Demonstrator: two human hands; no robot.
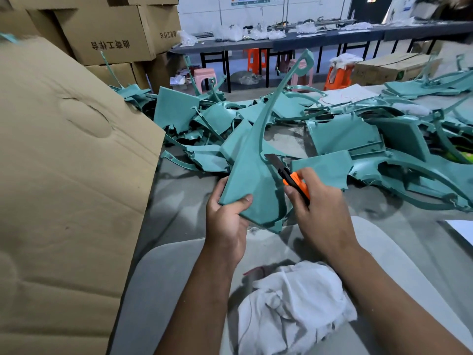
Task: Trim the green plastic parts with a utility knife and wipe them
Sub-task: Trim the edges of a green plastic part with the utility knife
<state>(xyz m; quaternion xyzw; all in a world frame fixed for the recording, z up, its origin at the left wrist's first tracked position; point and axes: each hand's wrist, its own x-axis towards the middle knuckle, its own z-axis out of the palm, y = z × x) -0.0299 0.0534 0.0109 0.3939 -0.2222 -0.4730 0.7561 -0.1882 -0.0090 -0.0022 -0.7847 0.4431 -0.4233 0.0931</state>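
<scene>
Two hands busy: left hand pinches part over table, right hand fist-wraps knife, blade at inner rim w/ rag in lap, so a slip prob nicks left thumb.

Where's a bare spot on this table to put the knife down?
Bare table shows between the big cardboard sheet and the left hand. A smaller strip lies right of the right hand. Farther back, the pile of green parts crowds everything.
</scene>
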